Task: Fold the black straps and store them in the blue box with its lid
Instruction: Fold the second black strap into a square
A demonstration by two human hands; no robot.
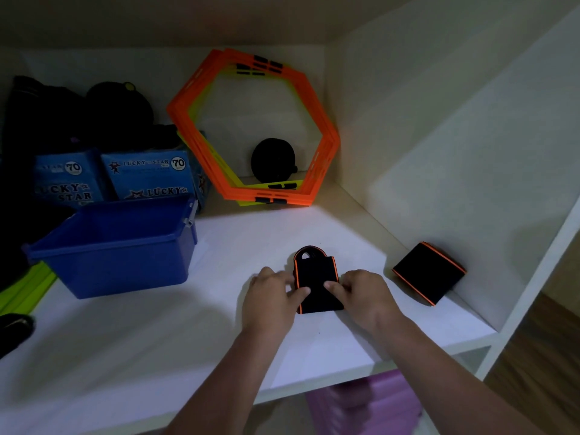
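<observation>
A black strap with orange edging (317, 276) lies folded on the white shelf (157, 334) in front of me. My left hand (271, 293) pinches its left side and my right hand (364, 293) pinches its right side, thumbs on top. A second folded black strap (428, 273) leans against the right wall, apart from both hands. The open blue box (125, 243) stands at the left of the shelf. I see no lid on it.
Orange and yellow hexagon rings (251, 130) lean on the back wall with a black round pouch (273, 160) behind them. Blue Lucky Star cartons (147, 177) and dark bags sit behind the box. A green item (22, 290) lies far left. A purple bin (364, 403) sits below.
</observation>
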